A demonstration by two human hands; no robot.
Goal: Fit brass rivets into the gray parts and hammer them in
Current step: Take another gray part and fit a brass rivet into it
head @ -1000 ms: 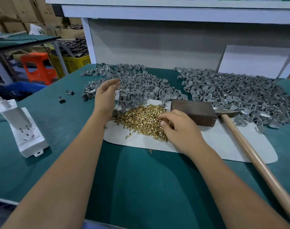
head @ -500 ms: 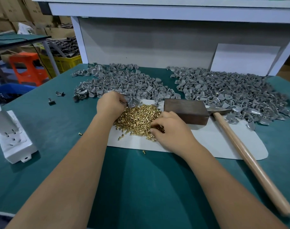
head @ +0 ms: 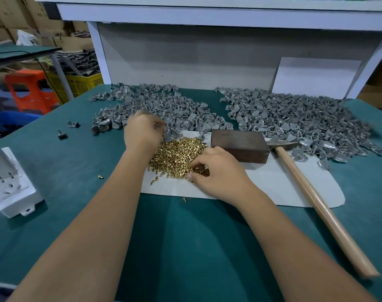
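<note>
A heap of small brass rivets lies on a white sheet on the green table. My left hand is curled at the heap's far left edge, its fingers closed on a gray part. At the heap's near right side my right hand pinches into the rivets with thumb and fingertips; what it holds is hidden. Two big piles of gray parts lie behind, the left pile and the right pile. A hammer with a wooden handle lies to the right, its head beside a dark block.
A white power strip sits at the table's left edge. Two loose gray parts and stray rivets lie on the green mat. A white shelf frame and back panel close off the rear. An orange stool and a yellow crate stand off-table, left.
My left hand came down from open above the gray pile and closed on a gray part by the rivets. My right hand stayed picking in the rivet heap.
</note>
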